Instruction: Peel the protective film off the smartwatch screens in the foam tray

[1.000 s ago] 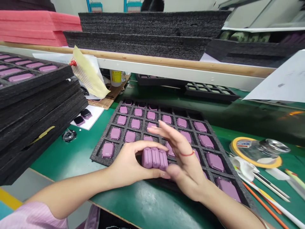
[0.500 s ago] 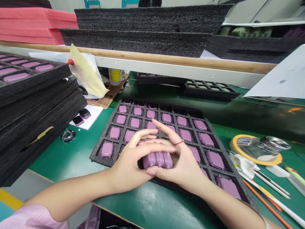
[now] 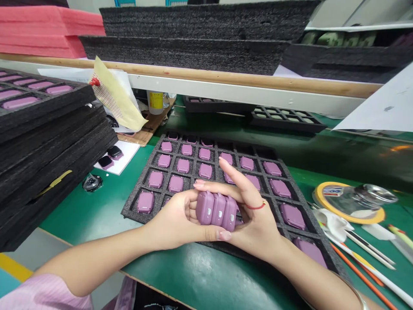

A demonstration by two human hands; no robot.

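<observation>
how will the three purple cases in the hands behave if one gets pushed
The three purple cases probably stay stiff: their edges look cleanly moulded. Being apparently separate pieces lined up side by side, one could slide past its neighbours. Smooth, rounded sides might make them slippery.

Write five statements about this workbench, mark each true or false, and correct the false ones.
1. Three rounded purple watch casings sit side by side between the left hand and the right hand. True.

2. A thin red cord bracelet circles the left wrist. False: the red bracelet is on the right wrist.

3. A black foam compartment tray lies on the green tabletop. True.

4. Two dark-screened purple watches lie on a yellow sheet. False: the watches lie on a flat white sheet.

5. Stacked pink foam blocks sit at the view's upper left. True.
</observation>
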